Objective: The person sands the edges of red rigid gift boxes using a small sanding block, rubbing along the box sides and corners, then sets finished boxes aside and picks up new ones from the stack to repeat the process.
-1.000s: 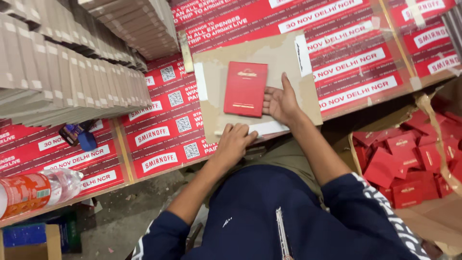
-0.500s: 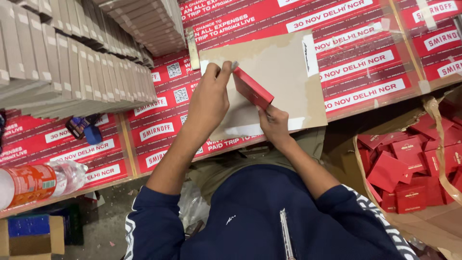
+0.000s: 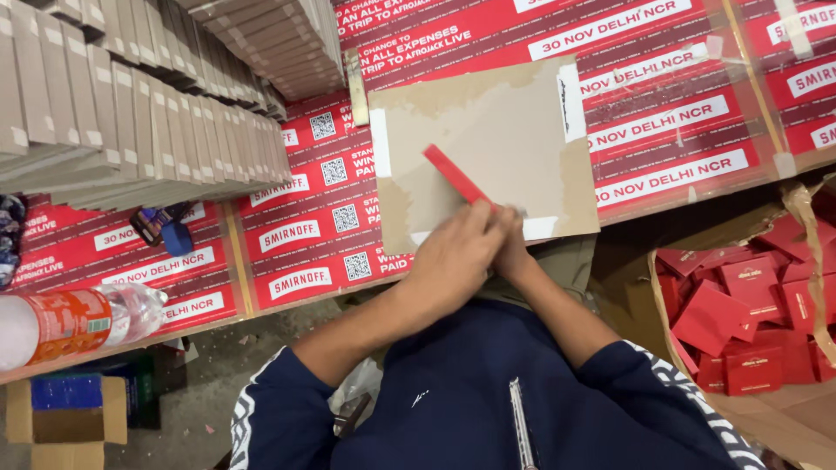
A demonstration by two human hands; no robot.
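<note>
- Both my hands meet at the near edge of the brown cardboard sheet [image 3: 488,139], which lies on the tabletop [image 3: 662,113] covered in red printed wrap.
- My left hand [image 3: 453,257] and right hand [image 3: 514,248] close together on the near end of a flat red box [image 3: 455,177]; it stands on edge, tilted, far end pointing to the tabletop's far left.
- Grip: both hands holding the red box, fingers bunched; the exact fingertip contact is hidden by my left hand.
- Risk: box is thin and up on its edge, held only at one end; too hard a pinch could crease it, a loose one lets it flop flat onto the cardboard.
- Risk: the hands sit right at the near tabletop edge, so a slip could send the box off into my lap.
- Stacked grey-brown flat packs [image 3: 131,113] fill the far left corner, well apart.
- Carton of red boxes [image 3: 749,322] off the right, below tabletop level.
- Plastic bottle [image 3: 70,322] lies at the left near edge.
</note>
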